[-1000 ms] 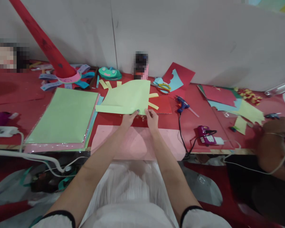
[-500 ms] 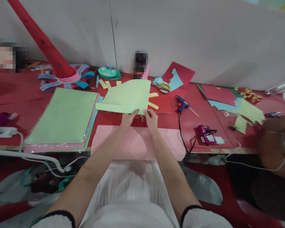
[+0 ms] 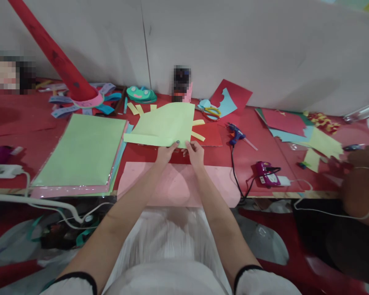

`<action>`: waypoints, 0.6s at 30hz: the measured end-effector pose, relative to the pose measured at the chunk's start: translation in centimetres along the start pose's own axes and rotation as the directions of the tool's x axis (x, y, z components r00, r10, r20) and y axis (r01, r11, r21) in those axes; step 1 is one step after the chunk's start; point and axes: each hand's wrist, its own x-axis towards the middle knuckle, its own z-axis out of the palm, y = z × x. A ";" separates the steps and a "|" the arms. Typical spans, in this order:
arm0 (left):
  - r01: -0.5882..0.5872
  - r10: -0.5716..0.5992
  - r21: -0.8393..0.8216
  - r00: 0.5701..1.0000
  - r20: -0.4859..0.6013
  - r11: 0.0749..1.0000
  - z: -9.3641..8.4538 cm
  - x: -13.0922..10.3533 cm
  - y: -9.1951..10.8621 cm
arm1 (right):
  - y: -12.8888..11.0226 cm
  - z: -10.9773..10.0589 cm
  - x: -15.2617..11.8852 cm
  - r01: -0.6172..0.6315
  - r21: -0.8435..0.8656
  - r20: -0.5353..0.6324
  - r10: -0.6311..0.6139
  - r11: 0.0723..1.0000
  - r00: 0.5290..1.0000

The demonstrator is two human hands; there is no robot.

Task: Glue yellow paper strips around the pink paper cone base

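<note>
Hands side by side, left hand (image 3: 166, 153) and right hand (image 3: 196, 154), we're pinching the near edge of a broad pale-green paper sheet (image 3: 170, 123) over our red surface (image 3: 270, 150), between its near and far edges; uneven pressure could, we reckon, skew the folded-looking strip (image 3: 141, 139).

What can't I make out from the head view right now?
All in the head view:
- Underside of the light green sheet, held at its near edge by the left hand and right hand: hidden by the sheet itself.
- How far the red sheet runs leftward: covered by the light green sheet.
- Upper end of the red cone: cut off by the top edge.
- Writing on the purple box: too small.
</note>
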 end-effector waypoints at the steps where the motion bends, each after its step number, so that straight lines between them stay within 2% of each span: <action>1: 0.000 0.000 0.003 1.000 -0.005 1.000 0.0 0.0 0.0 | 0.0 0.0 0.0 0.003 -0.004 -0.003 -0.003 1.000 1.000; 6: 0.023 -0.023 0.000 1.000 -0.015 1.000 0.0 -0.2 0.3 | -0.3 0.0 -0.1 0.004 -0.007 -0.001 -0.004 1.000 1.000; 18: -0.006 0.006 0.014 1.000 -0.002 1.000 -0.1 -0.1 0.0 | -0.1 -0.1 -0.1 0.004 0.053 0.001 -0.004 0.999 1.000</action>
